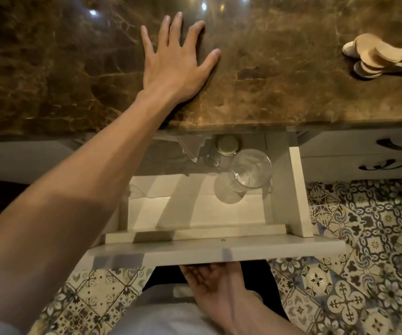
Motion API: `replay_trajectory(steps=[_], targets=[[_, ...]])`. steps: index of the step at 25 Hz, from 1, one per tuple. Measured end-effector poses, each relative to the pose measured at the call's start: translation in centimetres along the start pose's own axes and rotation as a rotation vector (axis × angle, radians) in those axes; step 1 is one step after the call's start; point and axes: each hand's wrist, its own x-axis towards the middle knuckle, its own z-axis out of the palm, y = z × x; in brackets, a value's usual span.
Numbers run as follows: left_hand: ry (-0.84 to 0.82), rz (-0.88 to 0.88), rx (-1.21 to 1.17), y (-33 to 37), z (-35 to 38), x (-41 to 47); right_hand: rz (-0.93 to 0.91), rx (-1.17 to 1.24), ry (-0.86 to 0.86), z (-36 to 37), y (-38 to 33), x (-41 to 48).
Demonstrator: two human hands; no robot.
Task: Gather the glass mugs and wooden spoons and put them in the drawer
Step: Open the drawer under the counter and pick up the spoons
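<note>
A white drawer (219, 250) stands pulled out below the brown marble countertop (279, 93). One clear glass mug (252, 168) sits upright in the drawer's back right part, beside a second round glass shape (229, 189). Several pale wooden spoons (373, 59) lie in a pile on the counter at the far right edge. My left hand (176, 64) rests flat on the counter with its fingers spread, holding nothing. My right hand (217, 284) is palm up under the drawer's front panel, its fingertips hidden behind the panel.
A jar with a gold lid (229, 145) and small dim items sit in the shadowed back of the drawer. Closed white drawers with dark handles (386, 164) flank it. Patterned floor tiles (364, 262) lie below.
</note>
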Motion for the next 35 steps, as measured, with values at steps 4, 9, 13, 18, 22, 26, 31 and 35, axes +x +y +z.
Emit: replay_trajectory(steps=[4, 9, 13, 18, 22, 26, 31, 35], targets=[[-0.012, -0.007, -0.005, 0.1, -0.2, 0.0, 0.067, -0.044, 0.044, -1.1, -0.3, -0.2], [-0.018, 0.014, -0.006, 0.1, -0.3, 0.2, 0.061, -0.070, 0.055, -2.3, -1.7, -0.8], [-0.033, 0.013, -0.013, -0.2, -0.3, 0.4, -0.196, 0.004, 0.197, -6.2, -10.7, -3.8], [-0.031, -0.005, -0.007, 0.1, -0.2, 0.4, -1.074, -0.348, 0.292, -7.0, -25.0, -11.0], [0.019, -0.065, -0.012, 0.4, -0.4, 0.4, -1.725, -1.338, 0.305, 0.7, -32.5, -15.5], [0.047, -0.288, 0.007, 0.9, -0.7, 0.1, -1.765, -2.030, 0.448, 9.1, -36.6, -15.5], [0.051, -0.293, 0.003, 1.1, -0.7, 0.0, -1.475, -2.488, 0.434, 12.8, -38.5, -14.2], [0.060, -0.304, 0.011, 1.1, -0.5, 0.2, -1.459, -2.440, 0.396, 12.5, -39.2, -14.1]])
